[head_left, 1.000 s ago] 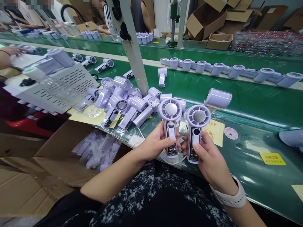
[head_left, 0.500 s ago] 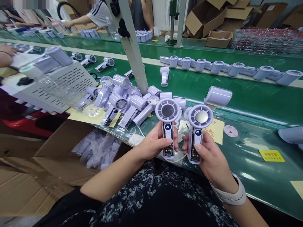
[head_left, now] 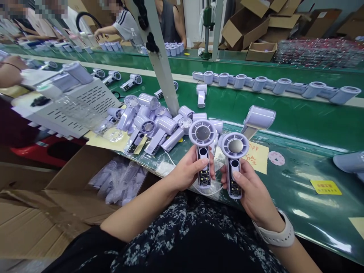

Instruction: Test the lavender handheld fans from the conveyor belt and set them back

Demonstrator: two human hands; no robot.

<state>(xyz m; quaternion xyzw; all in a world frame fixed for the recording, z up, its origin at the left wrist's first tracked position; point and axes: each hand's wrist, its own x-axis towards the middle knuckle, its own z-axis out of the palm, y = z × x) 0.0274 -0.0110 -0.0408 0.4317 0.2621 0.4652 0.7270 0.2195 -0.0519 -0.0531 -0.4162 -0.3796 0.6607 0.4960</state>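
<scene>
In my left hand [head_left: 190, 168] is a lavender handheld fan [head_left: 203, 133], upright, its thumb resting on the handle below a dark round display. My right hand [head_left: 250, 182] grips a second handheld fan [head_left: 235, 145] the same way, a short distance to the right. Both handles show bare circuit boards at the front, and both displays are dark. Behind my left hand lies a heap of lavender fans [head_left: 167, 125]. Another fan [head_left: 260, 116] stands tilted just beyond the right one. A white cable [head_left: 209, 194] runs beneath both hands.
A row of fans [head_left: 260, 83] lines the far side of the green belt [head_left: 222, 104]. A slanted metal post [head_left: 163, 72] rises behind the heap. On the left are a perforated white box [head_left: 96, 100] and a carton [head_left: 71, 170] of bagged parts. Co-workers [head_left: 170, 22] work across the line.
The lit "20" on both fans' displays has gone dark. Both hands keep their hold, and the right fan has shifted slightly left and down. Fans on the belt have moved a little right.
</scene>
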